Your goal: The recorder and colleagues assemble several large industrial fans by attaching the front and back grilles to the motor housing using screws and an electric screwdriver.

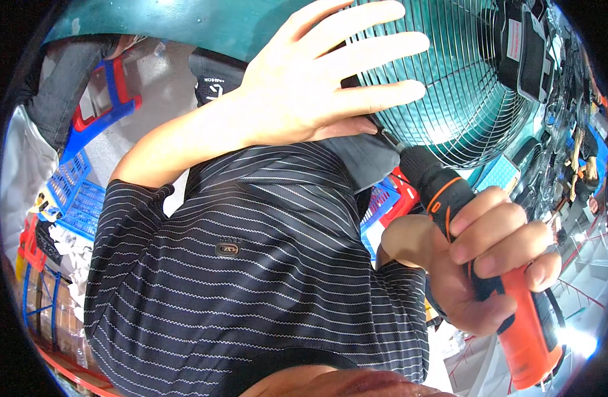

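Note:
My left hand (317, 76) reaches over the rim of a round black wire fan guard (443, 86), its fingers stretched and spread across the wires. The thumb points down beside the tip of a power screwdriver. My right hand (489, 258) is wrapped round that black-and-orange power screwdriver (431, 173), whose bit points up and left at the guard's near edge, close to my left thumb. Whether the bit touches a screw is hidden. A black housing with a white label (523, 53) sits on the far right part of the guard.
The guard lies on a teal tabletop (185, 18). Dark wire parts (539, 169) are heaped at the right, near a light blue box (499, 173). Blue crates (79, 205) and a red-and-blue frame (109, 106) stand at the left, by a person's dark trouser leg (69, 89).

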The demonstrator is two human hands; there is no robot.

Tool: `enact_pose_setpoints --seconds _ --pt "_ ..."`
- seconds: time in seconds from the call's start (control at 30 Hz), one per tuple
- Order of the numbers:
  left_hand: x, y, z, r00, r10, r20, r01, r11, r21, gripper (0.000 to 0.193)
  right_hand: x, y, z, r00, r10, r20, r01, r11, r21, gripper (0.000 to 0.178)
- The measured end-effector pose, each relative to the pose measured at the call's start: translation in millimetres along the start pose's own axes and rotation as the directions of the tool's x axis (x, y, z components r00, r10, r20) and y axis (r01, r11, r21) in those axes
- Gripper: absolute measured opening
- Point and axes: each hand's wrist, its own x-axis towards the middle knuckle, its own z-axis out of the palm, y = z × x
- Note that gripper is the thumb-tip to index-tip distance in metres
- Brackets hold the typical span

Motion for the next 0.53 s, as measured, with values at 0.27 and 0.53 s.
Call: enact_pose_setpoints --seconds 0.27,0.53 --pt "0 0 0 1.0 -0.004 -0.009 0.004 1.0 -0.01 0.062 5 3 -7 0.991 -0.006 0.135 -0.001 0.999 0.047 0.039" --pt "2 1 -1 1.0 -0.007 -0.005 0.007 1.0 0.003 0.058 2 6 -12 0.991 -0.073 0.109 0.064 0.994 0.091 0.041"
